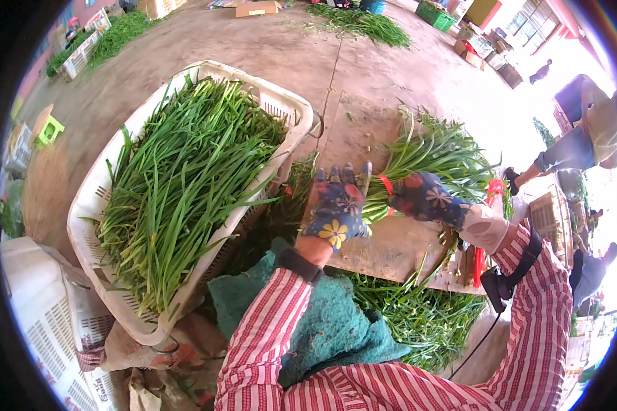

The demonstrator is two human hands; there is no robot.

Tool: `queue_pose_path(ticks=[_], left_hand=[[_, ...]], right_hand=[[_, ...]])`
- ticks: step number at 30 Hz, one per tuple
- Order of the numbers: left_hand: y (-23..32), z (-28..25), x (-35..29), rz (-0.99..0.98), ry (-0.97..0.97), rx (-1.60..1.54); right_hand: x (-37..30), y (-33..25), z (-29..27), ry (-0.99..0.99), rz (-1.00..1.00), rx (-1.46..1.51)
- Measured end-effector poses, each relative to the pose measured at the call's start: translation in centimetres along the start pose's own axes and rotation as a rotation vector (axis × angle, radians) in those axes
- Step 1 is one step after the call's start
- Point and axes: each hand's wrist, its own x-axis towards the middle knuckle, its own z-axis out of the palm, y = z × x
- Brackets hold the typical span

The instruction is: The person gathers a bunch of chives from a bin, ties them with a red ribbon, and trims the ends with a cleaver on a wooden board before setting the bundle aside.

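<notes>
A bundle of long green chive-like stalks [432, 154] lies on a wooden board [363, 257], leaves fanned out to the far right. Around its stalk end runs a red tie [386, 185]. My left hand [337, 205], in a dark flowered glove, rests against the cut ends with its fingers stretched out. My right hand [425, 195], gloved alike, is closed over the bundle beside the tie and seems to pinch it; its fingertips are partly hidden. More red strips [478, 266] hang at the board's right side.
Left of the board stands a large white plastic crate [82, 236] heaped with the same greens [192, 185]. Loose greens [418, 315] lie below the board, by a teal cloth [329, 329] over my lap. Another person [576, 144] is at the right. Stacked white crates [44, 308] stand lower left.
</notes>
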Motion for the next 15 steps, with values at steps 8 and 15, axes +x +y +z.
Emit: queue_pose_path(ticks=[8,15], left_hand=[[1.5,1.7,0.4,-0.098,0.087,-0.057],[4.1,10.5,3.2,-0.116,0.464,1.351]], right_hand=[[-1.0,4.4,4.7,0.169,-0.233,0.788],[-4.3,3.8,5.4,0.323,-0.074,1.257]])
